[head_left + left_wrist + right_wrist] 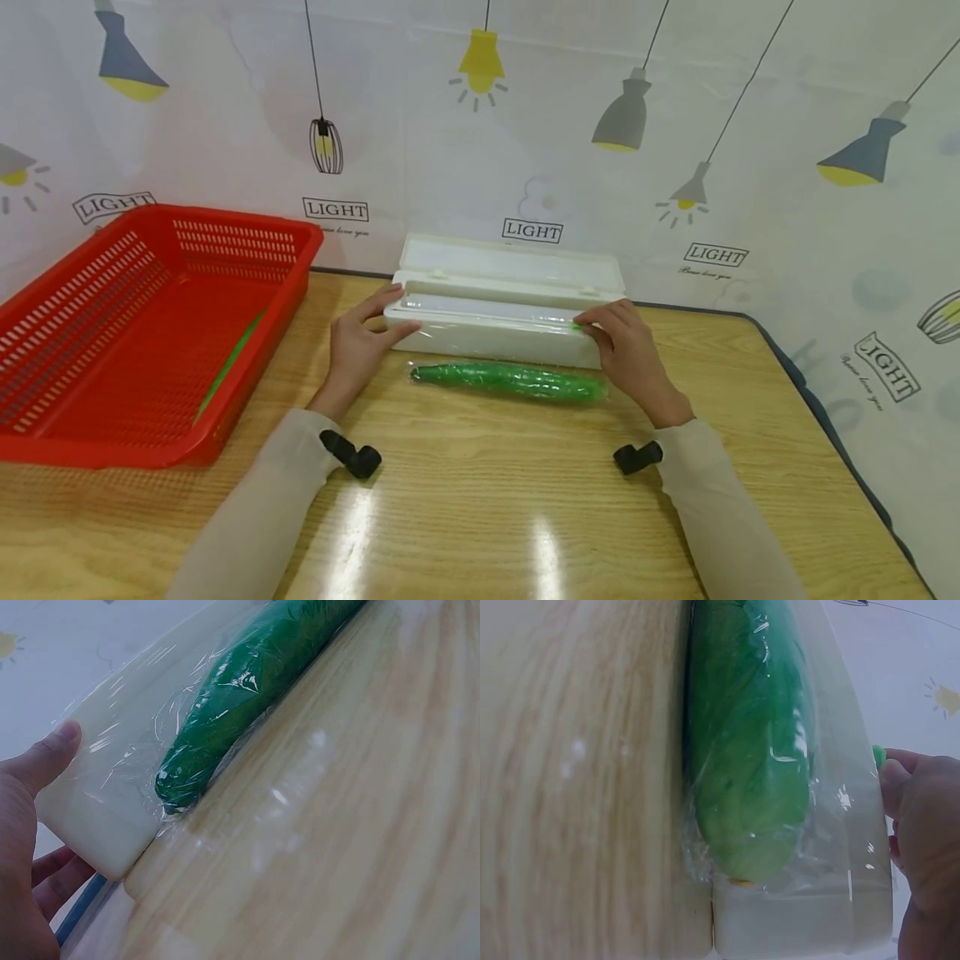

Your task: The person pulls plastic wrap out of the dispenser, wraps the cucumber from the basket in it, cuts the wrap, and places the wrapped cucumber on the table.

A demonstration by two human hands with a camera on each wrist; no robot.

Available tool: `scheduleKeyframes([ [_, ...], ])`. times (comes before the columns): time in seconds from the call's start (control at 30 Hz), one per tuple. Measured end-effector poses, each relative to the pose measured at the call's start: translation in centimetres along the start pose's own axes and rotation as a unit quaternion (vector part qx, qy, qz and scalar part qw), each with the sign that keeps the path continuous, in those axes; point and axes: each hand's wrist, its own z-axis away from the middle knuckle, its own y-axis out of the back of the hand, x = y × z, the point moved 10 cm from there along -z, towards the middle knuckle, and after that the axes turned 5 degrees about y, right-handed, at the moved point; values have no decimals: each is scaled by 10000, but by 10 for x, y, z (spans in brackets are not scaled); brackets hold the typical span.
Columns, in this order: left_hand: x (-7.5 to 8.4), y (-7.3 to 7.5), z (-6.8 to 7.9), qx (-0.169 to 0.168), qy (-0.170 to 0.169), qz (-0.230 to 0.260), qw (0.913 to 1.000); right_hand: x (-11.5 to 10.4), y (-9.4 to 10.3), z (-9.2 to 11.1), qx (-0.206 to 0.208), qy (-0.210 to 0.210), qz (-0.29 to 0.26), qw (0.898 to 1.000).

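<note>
A white cling film dispenser box (495, 337) stands near the wall with its lid (517, 265) tipped back. Inside lies a roll of cling film (487, 307), and clear film hangs over the box's front. Just before the box, a green cucumber (506, 380) lies wrapped in film on the table. My left hand (358, 346) grips the box's left end, thumb on the front face (90, 761). At the box's right end my right hand (628, 350) pinches a small green slider (879, 755) on the top edge. Its fingertips partly hide the slider.
On the left stands a red slotted basket (202, 454) with a long green item (228, 367) inside, partly hidden by its wall. A lamp-print cloth (420, 125) covers the wall behind the wooden table (480, 492). The table's dark edge (802, 375) runs along the right.
</note>
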Motion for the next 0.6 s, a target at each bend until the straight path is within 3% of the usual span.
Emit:
scheduleKeyframes([
  [0.6,-1,0,0,4,66,-72,10000,6,6,4,74,125,-106,9998],
])
